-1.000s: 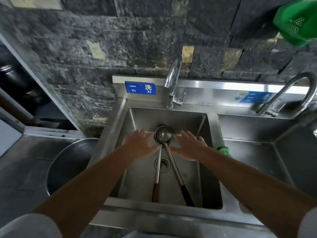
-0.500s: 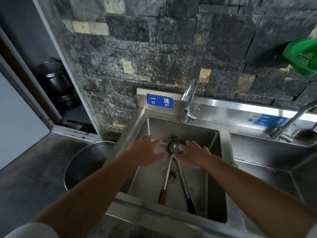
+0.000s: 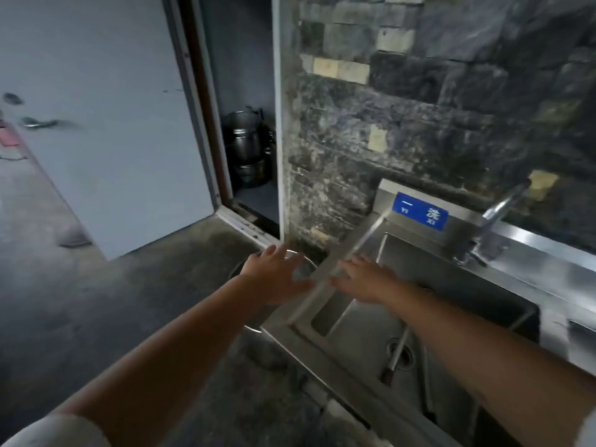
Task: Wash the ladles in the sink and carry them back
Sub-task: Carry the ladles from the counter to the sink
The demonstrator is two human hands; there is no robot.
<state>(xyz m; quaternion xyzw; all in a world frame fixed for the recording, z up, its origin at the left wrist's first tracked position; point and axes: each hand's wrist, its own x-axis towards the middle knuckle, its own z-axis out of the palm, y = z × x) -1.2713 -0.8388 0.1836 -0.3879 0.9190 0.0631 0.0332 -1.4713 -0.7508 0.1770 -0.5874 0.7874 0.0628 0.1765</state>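
Both hands spread wide, empty: left hand, right hand. Ladles lie in the sink, stiff, likely slippery; take them by the handles.

Premises: commercial kitchen wash area | Evidence: stainless steel sink with blue wash label, tap, stacked steel stockpots far left, dark stone wall

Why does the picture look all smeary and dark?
In the head view, the camera is swinging, so the left hand, right hand and sink rim smear; the light is dim, and the wide lens bends the door frame.
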